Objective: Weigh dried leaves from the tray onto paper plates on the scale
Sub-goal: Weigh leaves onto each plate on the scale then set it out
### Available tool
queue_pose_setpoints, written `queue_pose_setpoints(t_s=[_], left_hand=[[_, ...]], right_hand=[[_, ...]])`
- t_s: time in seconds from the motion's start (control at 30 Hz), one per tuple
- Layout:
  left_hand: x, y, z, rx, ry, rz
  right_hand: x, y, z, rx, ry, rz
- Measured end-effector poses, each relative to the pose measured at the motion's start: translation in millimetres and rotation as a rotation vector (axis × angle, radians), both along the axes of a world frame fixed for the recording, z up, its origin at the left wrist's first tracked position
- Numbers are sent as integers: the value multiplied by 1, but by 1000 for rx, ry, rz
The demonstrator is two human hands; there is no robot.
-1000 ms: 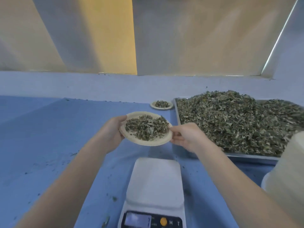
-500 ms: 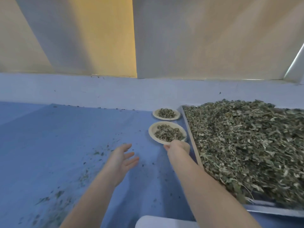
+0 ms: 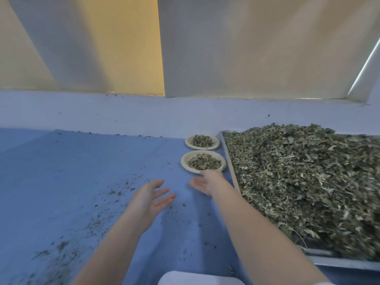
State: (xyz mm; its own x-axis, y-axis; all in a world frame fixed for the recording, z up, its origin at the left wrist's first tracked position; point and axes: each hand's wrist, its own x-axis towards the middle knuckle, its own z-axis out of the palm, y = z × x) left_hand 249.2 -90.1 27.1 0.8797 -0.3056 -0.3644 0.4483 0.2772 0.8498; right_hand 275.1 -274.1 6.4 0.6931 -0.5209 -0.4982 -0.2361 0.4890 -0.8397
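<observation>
Now that the filled paper plate (image 3: 203, 162), held by both hands a second ago, rests left of the tray (image 3: 230, 161) of dried leaves (image 3: 304, 182), right hand (image 3: 206, 182) and left hand (image 3: 149, 199) hover nearby, fingers spread and empty, so another plate can be weighed on the scale (image 3: 197, 278).

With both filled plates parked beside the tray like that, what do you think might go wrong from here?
The right hand hangs open just in front of the nearer filled plate; pulling back carelessly might nudge it and spill its weighed leaves. That plate sits tight against the tray, so leaves heaped above the rim may tumble in and alter its weight. Crumbs on the blue table could stick to later plates.
</observation>
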Motion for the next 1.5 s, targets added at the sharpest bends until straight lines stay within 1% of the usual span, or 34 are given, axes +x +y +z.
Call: queue_pose_setpoints(t_s=[0.07,0.13,0.2,0.27,0.37,0.43,0.47,0.57,0.63,0.7,0.77,0.83,0.9,1.0,1.1,1.17,1.23,1.33,1.43,1.5], left_hand=[[-11,-2,11,0,-17,-5],[-24,-4,23,14,-39,-16],[-38,-7,34,38,-76,-30],[-55,-12,46,63,-123,-51],[-87,-25,65,86,-218,-88],[-111,-37,76,139,-300,-131],[-125,-44,81,165,-346,-158],[-165,-62,90,211,-506,-249],[-192,-73,100,183,-584,-290],[-220,-85,113,143,-632,-344],[-246,-100,125,115,-674,-402],[-271,-117,133,120,-722,-491],[-290,-136,133,183,-800,-606],[-310,-166,121,447,-1001,-689],[-318,-184,103,689,-1103,-674],[-318,-189,97,740,-1099,-638],[-316,-192,95,731,-1097,-597],[-313,-195,98,733,-1144,-554],[-310,-201,101,756,-1188,-561],[-310,-205,105,746,-1219,-547]], right_hand=[[-18,11,14,-94,64,202],[-38,17,28,-243,95,350],[-60,25,40,-386,88,461],[-87,38,57,-519,87,518],[-131,49,75,-679,6,466],[-165,52,82,-848,-31,407],[-184,53,86,-970,-5,377],[-239,56,104,-1326,175,306],[-270,53,124,-1462,268,303],[-300,45,147,-1550,376,323],[-330,31,168,-1607,470,304],[-360,13,180,-1655,576,232],[-388,-9,183,-1674,685,193],[-425,-39,179,-1652,822,175],[-454,-63,169,-1609,910,144],[-465,-75,161,-1590,917,90],[-471,-84,155,-1593,914,32],[-478,-97,154,-1603,914,-61],[-487,-112,155,-1531,889,-41],[-490,-118,156,-1527,868,-78]])
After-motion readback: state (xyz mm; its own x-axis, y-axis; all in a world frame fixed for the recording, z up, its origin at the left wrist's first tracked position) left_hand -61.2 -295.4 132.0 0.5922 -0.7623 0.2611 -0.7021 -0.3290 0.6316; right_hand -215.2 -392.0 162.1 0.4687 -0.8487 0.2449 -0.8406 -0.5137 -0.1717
